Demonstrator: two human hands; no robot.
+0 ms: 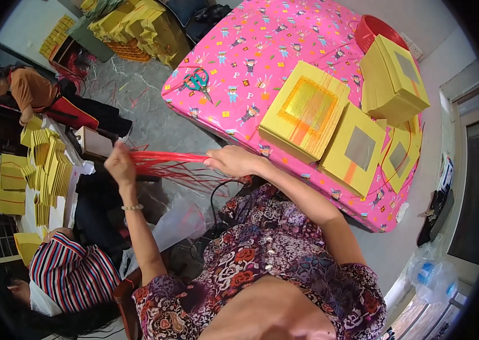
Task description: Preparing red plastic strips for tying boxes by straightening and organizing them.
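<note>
A bundle of thin red strings (pixel 165 157) stretches between my two hands in front of my body. My left hand (pixel 121 164), with a beaded bracelet at the wrist, is closed around the bundle's left end. At the other end my right hand (pixel 233 161) grips the strings with its fingers pressed together. Loose strands hang below the bundle. Right of my right hand, a stack of yellow paper sheets (pixel 305 110) with a gold-patterned square lies on the pink patterned table cover (pixel 239 62).
Teal-handled scissors (pixel 198 82) lie on the pink cover. More yellow stacks (pixel 395 79) and a red basket (pixel 376 31) stand at the right. Two people (pixel 75 266) work at the left beside a table of folded yellow paper (pixel 49 170). Yellow bundles (pixel 137 31) are piled at the back.
</note>
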